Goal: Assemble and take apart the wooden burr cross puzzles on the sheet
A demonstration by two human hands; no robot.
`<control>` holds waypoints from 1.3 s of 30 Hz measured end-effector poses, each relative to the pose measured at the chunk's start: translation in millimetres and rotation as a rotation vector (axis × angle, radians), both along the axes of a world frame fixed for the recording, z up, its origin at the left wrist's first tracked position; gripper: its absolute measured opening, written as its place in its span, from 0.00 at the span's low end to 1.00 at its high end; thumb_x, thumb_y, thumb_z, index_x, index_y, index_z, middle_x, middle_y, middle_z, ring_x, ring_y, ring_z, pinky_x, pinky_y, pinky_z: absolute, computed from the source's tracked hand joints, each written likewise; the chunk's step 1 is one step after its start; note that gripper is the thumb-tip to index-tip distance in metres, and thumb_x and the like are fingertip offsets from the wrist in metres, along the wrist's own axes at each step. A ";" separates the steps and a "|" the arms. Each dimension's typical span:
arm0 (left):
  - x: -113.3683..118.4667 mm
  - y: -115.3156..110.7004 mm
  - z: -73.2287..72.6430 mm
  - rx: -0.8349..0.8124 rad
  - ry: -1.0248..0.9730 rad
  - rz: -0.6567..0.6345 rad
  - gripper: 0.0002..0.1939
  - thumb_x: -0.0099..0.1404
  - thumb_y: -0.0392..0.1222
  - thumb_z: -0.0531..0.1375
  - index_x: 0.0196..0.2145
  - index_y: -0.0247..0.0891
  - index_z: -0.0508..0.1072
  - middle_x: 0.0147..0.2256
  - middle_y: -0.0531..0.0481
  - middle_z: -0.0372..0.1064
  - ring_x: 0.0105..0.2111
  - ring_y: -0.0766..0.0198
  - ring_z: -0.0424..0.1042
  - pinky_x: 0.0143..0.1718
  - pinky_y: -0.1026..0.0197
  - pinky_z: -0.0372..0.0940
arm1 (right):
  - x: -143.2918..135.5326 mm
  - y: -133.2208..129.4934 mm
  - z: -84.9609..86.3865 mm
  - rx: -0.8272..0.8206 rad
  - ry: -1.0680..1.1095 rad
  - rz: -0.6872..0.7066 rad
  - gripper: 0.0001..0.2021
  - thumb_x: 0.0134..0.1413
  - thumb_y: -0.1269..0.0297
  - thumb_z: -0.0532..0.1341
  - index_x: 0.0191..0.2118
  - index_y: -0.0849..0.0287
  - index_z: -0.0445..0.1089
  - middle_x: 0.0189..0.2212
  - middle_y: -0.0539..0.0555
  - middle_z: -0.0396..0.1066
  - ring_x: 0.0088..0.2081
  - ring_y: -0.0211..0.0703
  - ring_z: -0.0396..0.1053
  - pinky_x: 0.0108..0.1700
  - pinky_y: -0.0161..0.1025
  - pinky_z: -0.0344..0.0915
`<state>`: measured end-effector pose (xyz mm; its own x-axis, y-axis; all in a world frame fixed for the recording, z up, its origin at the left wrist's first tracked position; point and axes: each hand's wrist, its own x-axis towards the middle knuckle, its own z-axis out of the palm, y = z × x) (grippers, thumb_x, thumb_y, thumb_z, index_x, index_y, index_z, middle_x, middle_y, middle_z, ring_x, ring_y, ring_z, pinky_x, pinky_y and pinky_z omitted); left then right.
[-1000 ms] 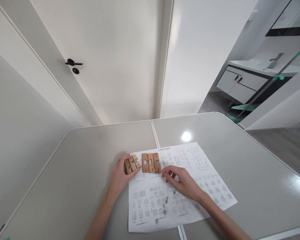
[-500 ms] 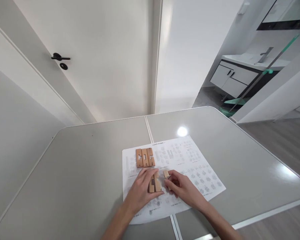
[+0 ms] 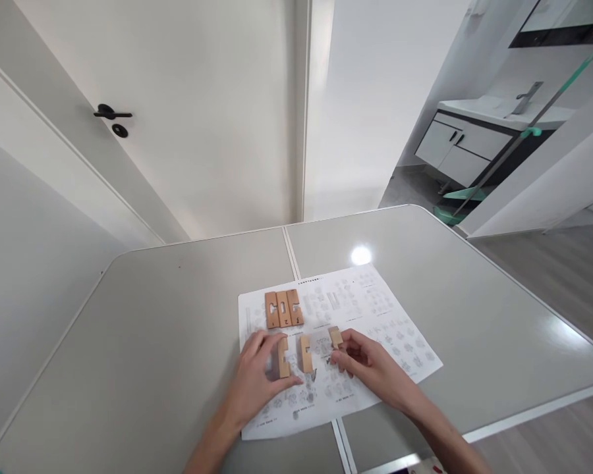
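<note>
Forearms (image 3: 212, 424), both bare, reach in over the near side of a grey, white-edged table (image 3: 178, 342). The person's left hand (image 3: 251, 374) curves around a notched wooden left block (image 3: 282, 364), thumb at its near end and forefinger at its far end, the block held lengthwise between them. The right hand (image 3: 370, 368) pinches a right block (image 3: 335, 338) between thumb and fingertips; from where I stand I cannot tell whether that block is lifted. A middle block (image 3: 305, 356), notched along its right side, lies between the hands, apart from both. Under these is a printed sheet (image 3: 398, 349), set askew across the table's central seam (image 3: 340, 438); the print is too small to read. Beyond the left hand, three numbered blocks (image 3: 283, 309) lie side by side, marked 1, 2 and 3, left of the seam and towards the sheet's far left corner. Past the sheet, a bright reflection (image 3: 360, 255) shows on the tabletop. A pale door (image 3: 217, 131) with a black handle (image 3: 112, 112) stands beyond the table's far edge. Past the far right corner: a white wash cabinet (image 3: 459, 155), a tap (image 3: 526, 99) above it and a green-ended pole (image 3: 548, 105) in front.
</note>
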<state>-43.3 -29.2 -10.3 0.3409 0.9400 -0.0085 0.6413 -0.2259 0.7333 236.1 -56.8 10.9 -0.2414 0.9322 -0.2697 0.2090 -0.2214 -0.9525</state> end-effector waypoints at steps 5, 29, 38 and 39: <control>-1.6 -2.2 7.8 -0.250 -0.313 0.108 0.39 0.60 0.58 0.70 0.65 0.50 0.64 0.47 0.47 0.74 0.43 0.55 0.74 0.44 0.53 0.73 | -11.7 1.9 18.6 0.049 0.103 0.068 0.16 0.65 0.45 0.62 0.45 0.53 0.71 0.38 0.53 0.75 0.39 0.46 0.71 0.41 0.40 0.69; 43.7 18.0 51.0 -0.309 -0.386 0.043 0.37 0.60 0.53 0.70 0.64 0.49 0.65 0.43 0.49 0.76 0.41 0.57 0.74 0.45 0.54 0.71 | -19.6 30.4 36.2 0.253 -0.139 0.170 0.10 0.71 0.50 0.56 0.45 0.49 0.63 0.27 0.47 0.67 0.29 0.44 0.68 0.31 0.38 0.62; 49.4 16.2 54.3 -0.321 -0.299 -0.013 0.38 0.58 0.51 0.72 0.64 0.52 0.65 0.47 0.48 0.78 0.47 0.51 0.76 0.51 0.48 0.70 | -19.7 30.6 36.3 0.223 -0.084 0.176 0.13 0.72 0.48 0.55 0.49 0.50 0.62 0.29 0.48 0.72 0.29 0.44 0.68 0.31 0.38 0.62; 49.5 16.0 54.8 -0.327 -0.295 -0.023 0.38 0.58 0.49 0.72 0.64 0.52 0.65 0.48 0.48 0.77 0.48 0.51 0.76 0.52 0.48 0.69 | -20.2 30.1 35.8 0.216 -0.058 0.174 0.13 0.72 0.48 0.55 0.50 0.51 0.61 0.30 0.48 0.72 0.29 0.43 0.67 0.31 0.38 0.62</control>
<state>6.1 -13.2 44.5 0.3941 0.8962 -0.2036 0.3914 0.0368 0.9195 215.9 -26.7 46.7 -0.3925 0.9156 -0.0872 0.2812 0.0292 -0.9592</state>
